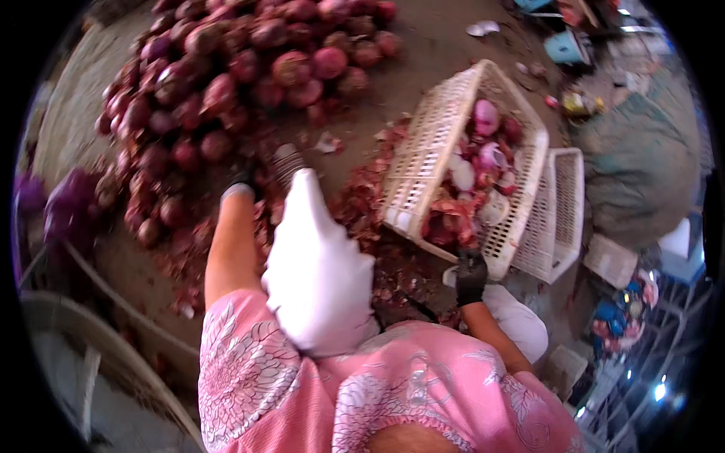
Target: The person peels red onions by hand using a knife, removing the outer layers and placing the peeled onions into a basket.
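Observation:
A large heap of red onions (249, 68) lies on the ground at the far left. My left hand (243, 175), in a dark glove, is at the heap's near edge; its fingers blend into the shadow. Toward the right a cream plastic crate (415, 174) stands tilted, its opening facing right. Inside are peeled purple and whitish onions (489, 162) with loose skins. My right hand (472, 278), also dark-gloved, touches the crate's near end at the rim; whether its fingers grip the rim or something inside is unclear.
Papery onion skins (362, 200) litter the ground between heap and crate. Another white crate (563, 219) sits behind the first, beside a bulky green-grey sack (642, 166). Purple net bags (72, 204) are at the left. My white-trousered leg (317, 264) extends forward in the middle.

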